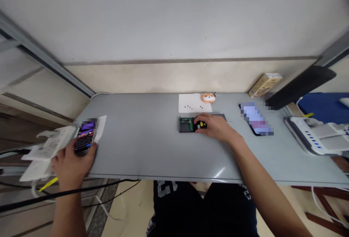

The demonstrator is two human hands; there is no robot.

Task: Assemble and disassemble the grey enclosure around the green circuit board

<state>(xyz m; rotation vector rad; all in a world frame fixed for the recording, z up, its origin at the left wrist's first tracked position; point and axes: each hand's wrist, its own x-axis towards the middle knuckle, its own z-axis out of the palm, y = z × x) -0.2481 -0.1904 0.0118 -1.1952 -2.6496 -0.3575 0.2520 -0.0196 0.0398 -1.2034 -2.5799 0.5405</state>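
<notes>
Two hands full: right hand [212, 127] clenched on a yellow-capped black screwdriver [201, 124] at a green circuit board [187, 122], left hand [71, 165] grasping a black keypad phone [84, 138].

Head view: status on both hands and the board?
Right hand gripping yellow-capped screwdriver on green circuit board in dark case. Left hand holding keypad phone at table edge. Small black screws on white paper sheet beyond.

Tabletop [141, 149] pale grey. Circuit board [187, 122] green, on dark grey tray [183, 129]. Screwdriver handle [200, 125] black, yellow dot on its end. Paper sheet [195, 99] white, speckled with black screws [188, 106]. Dog-face ornament [208, 98] orange and white. Phone [84, 138] black, screen blurred purple. Shorts [174, 208] black, white numerals.
</notes>
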